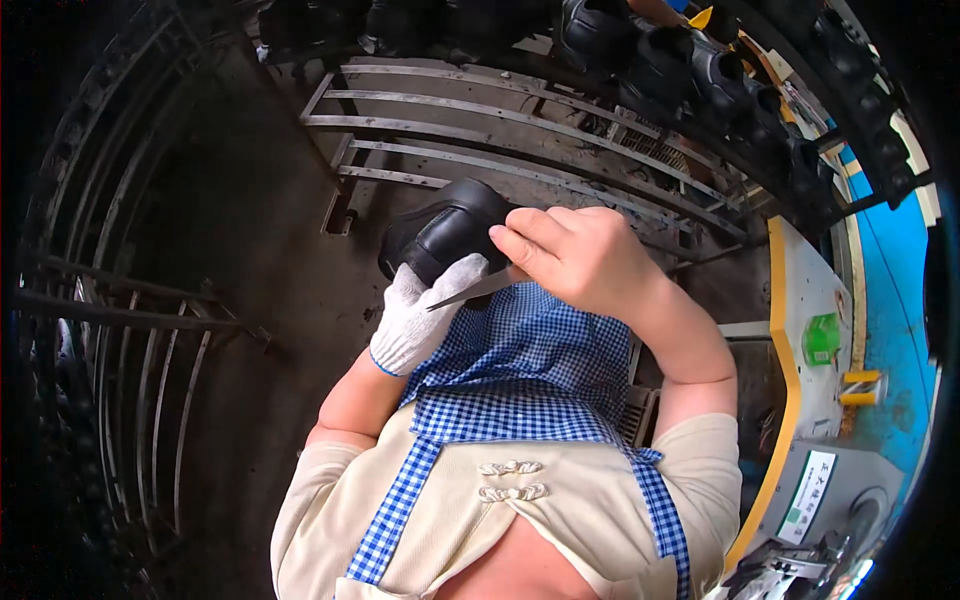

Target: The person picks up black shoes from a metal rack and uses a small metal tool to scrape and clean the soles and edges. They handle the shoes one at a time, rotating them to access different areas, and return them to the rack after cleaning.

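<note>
My left hand (pixel 418 310), in a white knit glove, holds a black leather shoe (pixel 445 233) from below, in front of my chest. My bare right hand (pixel 572 255) is closed over the shoe's near side and grips a thin metal blade (pixel 470 291), whose tip points left across the gloved fingers. The shoe's toe points up and to the left. Below the hands hangs my blue checked apron (pixel 520 370).
A curved metal bar rack (pixel 520 140) runs behind the shoe. Several black shoes (pixel 700 70) sit in a row on the upper conveyor at the right. A yellow-edged grey bench (pixel 805 300) with a green item stands at right. Dark wire racking (pixel 120 330) fills the left.
</note>
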`<state>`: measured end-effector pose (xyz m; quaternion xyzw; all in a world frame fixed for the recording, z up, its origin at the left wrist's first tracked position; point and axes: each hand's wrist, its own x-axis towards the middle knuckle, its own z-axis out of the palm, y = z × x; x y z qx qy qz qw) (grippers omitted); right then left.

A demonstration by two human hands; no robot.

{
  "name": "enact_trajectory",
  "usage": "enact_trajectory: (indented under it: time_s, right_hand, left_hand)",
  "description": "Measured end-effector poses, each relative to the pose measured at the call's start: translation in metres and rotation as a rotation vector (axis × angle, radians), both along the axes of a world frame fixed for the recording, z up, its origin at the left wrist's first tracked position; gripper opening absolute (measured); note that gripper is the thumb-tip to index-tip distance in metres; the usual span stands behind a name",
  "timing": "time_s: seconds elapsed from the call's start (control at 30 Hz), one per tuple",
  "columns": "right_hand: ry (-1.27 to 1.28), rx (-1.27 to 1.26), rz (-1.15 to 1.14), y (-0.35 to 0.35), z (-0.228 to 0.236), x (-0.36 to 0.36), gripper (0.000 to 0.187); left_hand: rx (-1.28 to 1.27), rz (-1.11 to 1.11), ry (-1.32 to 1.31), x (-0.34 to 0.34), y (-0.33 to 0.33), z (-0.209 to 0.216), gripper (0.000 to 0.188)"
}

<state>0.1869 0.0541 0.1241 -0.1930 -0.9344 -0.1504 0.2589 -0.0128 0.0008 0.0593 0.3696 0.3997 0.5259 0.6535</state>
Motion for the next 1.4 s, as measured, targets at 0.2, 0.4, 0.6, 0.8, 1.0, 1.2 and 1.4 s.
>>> enact_trajectory:
  time_s: [0.2, 0.4, 0.6, 0.8, 1.0, 1.2, 1.4]
  right_hand:
    - [-0.313, 0.063, -0.103, -0.003, 0.008, -0.006, 0.014]
    - [-0.232, -0.057, -0.056, 0.015, -0.002, -0.004, 0.013]
    - [0.108, -0.334, -0.01, 0.023, -0.017, 0.007, 0.025]
    - [0.324, -0.412, -0.196, 0.021, -0.029, 0.016, 0.022]
    - [0.6, -0.86, -0.326, -0.021, -0.033, 0.003, 0.033]
    - [0.63, -0.631, -0.225, -0.036, -0.057, -0.017, 0.042]
    - [0.536, -0.552, -0.295, -0.044, -0.049, -0.021, 0.043]
  left_hand:
    - [0.097, -0.043, 0.256, 0.003, 0.001, -0.012, 0.033]
    - [0.103, -0.096, 0.549, 0.002, 0.004, -0.007, 0.027]
    - [-0.03, -0.077, 0.289, -0.003, 0.004, -0.018, 0.031]
    - [-0.049, -0.025, -0.049, 0.001, 0.0, -0.004, 0.043]
    - [0.012, 0.118, -0.098, 0.006, 0.004, 0.005, 0.04]
    - [0.307, 0.273, 0.355, 0.008, 0.004, -0.004, 0.033]
    - [0.084, 0.271, 0.163, 0.014, 0.005, -0.004, 0.032]
